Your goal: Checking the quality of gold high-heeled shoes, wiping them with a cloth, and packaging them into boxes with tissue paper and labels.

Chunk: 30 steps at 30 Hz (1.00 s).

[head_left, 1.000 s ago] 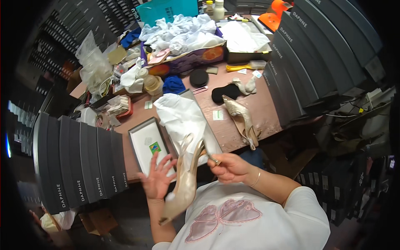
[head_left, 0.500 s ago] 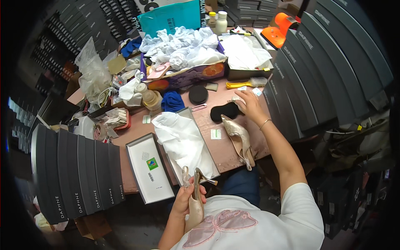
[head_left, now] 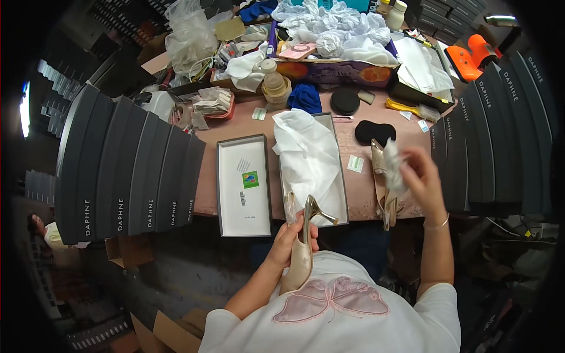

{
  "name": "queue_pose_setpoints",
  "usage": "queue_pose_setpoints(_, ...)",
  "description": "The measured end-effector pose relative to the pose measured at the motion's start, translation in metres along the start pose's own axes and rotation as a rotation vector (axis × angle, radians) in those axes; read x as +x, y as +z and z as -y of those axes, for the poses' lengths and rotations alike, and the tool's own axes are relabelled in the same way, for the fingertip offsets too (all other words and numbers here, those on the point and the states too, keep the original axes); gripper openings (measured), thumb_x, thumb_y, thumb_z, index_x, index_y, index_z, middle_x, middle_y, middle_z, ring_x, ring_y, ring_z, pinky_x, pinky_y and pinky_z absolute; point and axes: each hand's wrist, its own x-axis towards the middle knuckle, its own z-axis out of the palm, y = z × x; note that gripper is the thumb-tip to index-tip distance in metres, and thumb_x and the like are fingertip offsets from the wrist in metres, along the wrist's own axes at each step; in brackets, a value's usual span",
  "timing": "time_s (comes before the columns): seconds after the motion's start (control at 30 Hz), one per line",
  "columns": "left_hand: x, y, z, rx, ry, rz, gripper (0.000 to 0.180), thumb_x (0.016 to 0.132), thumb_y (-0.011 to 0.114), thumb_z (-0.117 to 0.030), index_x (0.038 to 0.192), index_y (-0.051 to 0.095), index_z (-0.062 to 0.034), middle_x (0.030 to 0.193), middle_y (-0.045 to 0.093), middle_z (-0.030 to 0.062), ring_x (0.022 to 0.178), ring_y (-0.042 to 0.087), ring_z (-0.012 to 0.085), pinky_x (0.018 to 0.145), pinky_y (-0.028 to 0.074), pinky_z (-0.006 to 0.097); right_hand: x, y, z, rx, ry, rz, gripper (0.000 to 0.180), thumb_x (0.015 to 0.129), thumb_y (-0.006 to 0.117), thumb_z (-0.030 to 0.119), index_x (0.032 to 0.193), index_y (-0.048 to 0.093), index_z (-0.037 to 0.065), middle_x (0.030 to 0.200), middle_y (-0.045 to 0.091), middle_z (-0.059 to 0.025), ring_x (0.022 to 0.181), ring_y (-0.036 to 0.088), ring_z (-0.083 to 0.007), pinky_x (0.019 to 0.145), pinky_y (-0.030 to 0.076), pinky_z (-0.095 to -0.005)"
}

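My left hand (head_left: 286,240) is wrapped round a champagne-coloured slingback heeled shoe (head_left: 300,263), close against my shirt. The shoe's thin heel points up and to the right, and clear wrapping shows on its strap. In my right hand (head_left: 425,179) is a crumpled white cloth or tissue (head_left: 394,167), pinched in the fingers and blurred by motion. It hangs over a matching shoe (head_left: 377,152) lying on the table, hiding that shoe's middle. Between my hands and farther off, white tissue paper (head_left: 307,156) spills over an open grey shoebox (head_left: 344,203).
A shoebox lid (head_left: 228,200) lies beside the box. Stacked dark shoeboxes flank both sides, at left (head_left: 126,170) and right (head_left: 488,135). Beyond are a black sponge-like pad (head_left: 375,133), a round black tin (head_left: 345,101), a yellow brush (head_left: 406,106) and a purple carton (head_left: 341,73) of crumpled paper.
My right hand has lifted the white cloth or tissue from beside the black pad and brought it over the lying shoe. My left hand keeps its hold. The whole view has shifted.
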Motion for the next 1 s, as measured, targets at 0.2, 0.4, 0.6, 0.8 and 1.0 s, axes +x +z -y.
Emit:
queue_pose_setpoints(0.2,-0.010,-0.002,0.008,-0.013,0.018,0.060,0.041,0.099,0.043,-0.041,0.107,0.057,-0.0030,0.076,0.065,0.0075,0.059,0.064,0.0136,0.052,0.052,0.024,-0.074,0.114,0.028,-0.241,-0.464,0.236,0.018,0.079,0.069,0.006,0.096,0.064,0.006,0.078,0.060,-0.0068,0.069,0.059,-0.0214,0.062,0.043,-0.0327)
queue_pose_setpoints(0.4,-0.023,-0.005,0.032,0.141,0.190,-0.105,0.052,0.101,0.041,-0.035,0.143,0.033,-0.0052,0.100,0.061,0.0050,0.079,0.062,0.0106,0.069,0.052,0.024,-0.068,0.149,0.020,-0.669,-0.670,0.146,0.018,0.074,0.064,0.009,0.091,0.063,0.011,0.072,0.053,-0.0008,0.067,0.051,-0.0181,0.070,0.034,-0.0342)
queue_pose_setpoints(0.6,-0.025,-0.008,0.033,-0.028,0.258,-0.136,0.051,0.101,0.040,-0.037,0.139,0.037,-0.0026,0.095,0.063,0.0100,0.070,0.064,0.0136,0.062,0.052,0.025,-0.103,0.167,0.033,-0.450,-0.721,0.207,0.015,0.071,0.062,0.015,0.086,0.060,0.011,0.071,0.049,-0.0018,0.069,0.052,-0.0187,0.069,0.034,-0.0354)
queue_pose_setpoints(0.8,-0.031,0.004,0.029,0.023,0.196,-0.151,0.049,0.099,0.042,-0.043,0.123,0.049,-0.0008,0.086,0.064,0.0065,0.073,0.063,0.0115,0.065,0.052,0.024,-0.086,0.161,0.032,-0.565,-0.637,0.255,0.016,0.072,0.061,0.013,0.087,0.058,0.011,0.074,0.050,-0.0024,0.070,0.052,-0.0207,0.069,0.034,-0.0359)
queue_pose_setpoints(1.0,-0.030,-0.009,0.029,0.115,0.021,-0.041,0.050,0.099,0.039,-0.046,0.117,0.051,-0.0010,0.071,0.061,0.0085,0.056,0.060,0.0151,0.052,0.050,0.026,-0.052,0.149,0.019,-0.595,-0.554,0.159,0.018,0.074,0.063,0.011,0.091,0.059,0.008,0.075,0.053,-0.0072,0.073,0.057,-0.0221,0.070,0.039,-0.0376)
